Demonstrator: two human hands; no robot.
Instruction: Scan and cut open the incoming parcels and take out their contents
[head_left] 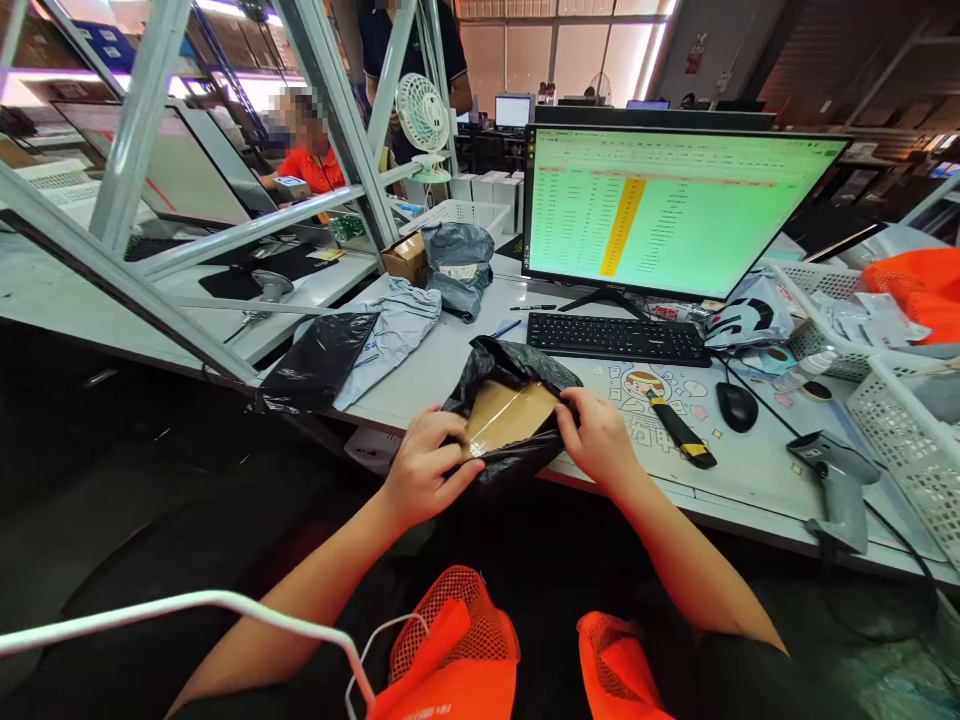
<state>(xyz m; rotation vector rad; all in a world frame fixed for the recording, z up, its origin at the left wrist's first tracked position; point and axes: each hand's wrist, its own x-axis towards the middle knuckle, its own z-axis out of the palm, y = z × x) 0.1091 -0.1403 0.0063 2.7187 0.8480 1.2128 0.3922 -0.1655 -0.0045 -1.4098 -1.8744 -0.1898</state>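
"At the front edge of the worktop (401, 392), what is being held?"

"A black plastic bag (525, 358), gripped by its open mouth. Its near rim is pinched on one side by the left hand (427, 465) and on the other by the right hand (598, 432); each grip is closed on the plastic."

"Can the contents be made out?"

"Only partly. A brown cardboard surface (506, 412) with shiny tape is shown in the mouth. Its sides are hidden by the plastic, and whether it is touched by the left fingertips cannot be told. The bag's underside is concealed too."

"What else is obscured?"

"The monitor's (675, 215) text is too small to be read. The standing person (450, 75) is cut off by the top border, and the white basket (904, 450) by the right one."

"And where is room left?"

"The bag is hung partly over the worktop's edge, with dark space below. Beyond it, the way is narrowed by the keyboard (615, 338). A bare strip is left between it and the pale grey bag (401, 330). To its right, a printed mat (600, 385) is partly covered by a utility knife (681, 430) and a mouse (737, 406)."
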